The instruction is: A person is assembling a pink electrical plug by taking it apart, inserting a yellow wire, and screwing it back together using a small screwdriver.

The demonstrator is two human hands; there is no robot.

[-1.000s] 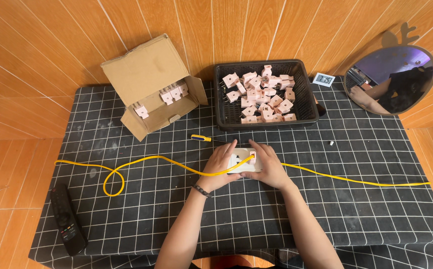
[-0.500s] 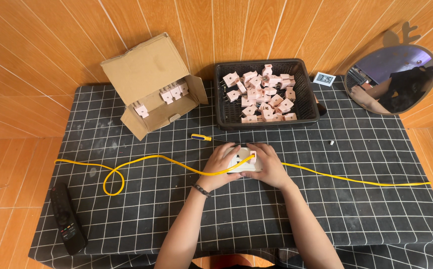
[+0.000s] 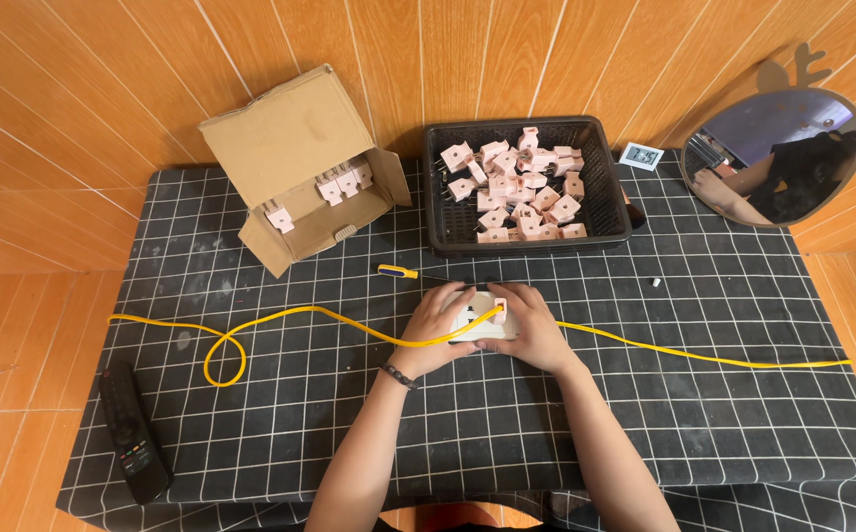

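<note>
Right now both hands are closed on a white socket block (image 3: 475, 317) at the middle of the black checked tablecloth (image 3: 743, 433) — the left hand (image 3: 435, 327) cupping its left end, the right hand (image 3: 534, 327) its right, with what looks like a pink plug (image 3: 500, 313) under the right fingers, though it is partly hidden. A yellow cable (image 3: 664, 350) runs across the block. Judging by the piles, much is left — the black tray (image 3: 607, 212) holds many pink plugs (image 3: 522, 187), the cardboard box (image 3: 295, 167) only a few.

You have one cardboard box (image 3: 295, 158), one black tray (image 3: 605, 212), one yellow cable (image 3: 684, 353), one screwdriver (image 3: 400, 272), one remote (image 3: 133, 445), one mirror (image 3: 778, 158).
</note>
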